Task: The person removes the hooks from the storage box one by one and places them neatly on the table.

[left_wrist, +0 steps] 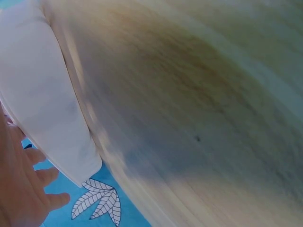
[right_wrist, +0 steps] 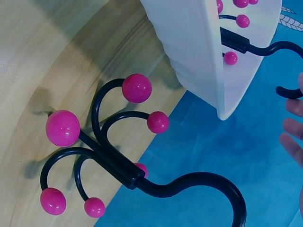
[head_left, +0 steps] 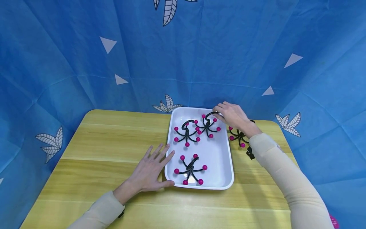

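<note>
My right hand (head_left: 231, 114) pinches the hooked handle of a black claw massager (head_left: 207, 126) with pink ball tips, at the back right of a white tray (head_left: 214, 175). Two more such massagers are in the tray: one (head_left: 187, 133) at the back left, one (head_left: 190, 169) at the front. Spread fingers of my left hand (head_left: 151, 170) lie at the tray's left edge, with the thumb by its front left corner. In the left wrist view the left hand (left_wrist: 23, 179) is partly cut off beside the tray wall (left_wrist: 47, 85).
Another claw massager (right_wrist: 111, 158) is on the wooden table (head_left: 114, 143) to the right of the tray, partly hidden in the head view by my right arm. A blue patterned cloth (head_left: 228, 47) hangs behind the table and down its sides.
</note>
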`<state>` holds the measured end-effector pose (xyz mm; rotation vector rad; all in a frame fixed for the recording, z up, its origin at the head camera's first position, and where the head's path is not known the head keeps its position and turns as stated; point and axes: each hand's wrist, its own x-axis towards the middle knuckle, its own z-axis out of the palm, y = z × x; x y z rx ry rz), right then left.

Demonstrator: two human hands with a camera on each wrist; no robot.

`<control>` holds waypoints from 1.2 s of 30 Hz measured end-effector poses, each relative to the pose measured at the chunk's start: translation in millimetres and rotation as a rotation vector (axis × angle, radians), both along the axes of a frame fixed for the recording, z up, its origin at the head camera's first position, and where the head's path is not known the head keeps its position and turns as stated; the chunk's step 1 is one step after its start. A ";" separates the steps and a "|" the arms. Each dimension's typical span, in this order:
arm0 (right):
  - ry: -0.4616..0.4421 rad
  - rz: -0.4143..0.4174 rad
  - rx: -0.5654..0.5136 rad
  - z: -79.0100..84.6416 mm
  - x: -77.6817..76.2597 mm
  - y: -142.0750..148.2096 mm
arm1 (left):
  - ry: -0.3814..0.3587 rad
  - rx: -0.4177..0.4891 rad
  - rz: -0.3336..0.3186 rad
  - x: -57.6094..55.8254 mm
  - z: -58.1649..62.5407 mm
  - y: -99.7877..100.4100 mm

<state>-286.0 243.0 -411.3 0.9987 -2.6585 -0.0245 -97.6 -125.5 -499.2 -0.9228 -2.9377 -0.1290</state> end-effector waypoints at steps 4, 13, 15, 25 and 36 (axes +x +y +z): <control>-0.036 -0.021 -0.006 0.8 1.3 0.4 | -0.003 0.006 0.003 0.1 0.4 0.0; -0.019 0.006 -0.026 4.3 5.4 3.7 | 0.009 0.002 0.002 -0.1 1.3 0.1; -0.016 0.011 -0.029 5.9 6.2 4.7 | 0.011 0.000 0.001 -0.3 1.6 0.3; -0.019 -0.004 -0.023 16.7 13.4 10.0 | -0.002 0.004 0.001 0.3 4.0 1.0; 0.038 0.042 -0.061 31.6 24.0 18.6 | 0.001 -0.002 -0.002 0.6 3.6 1.1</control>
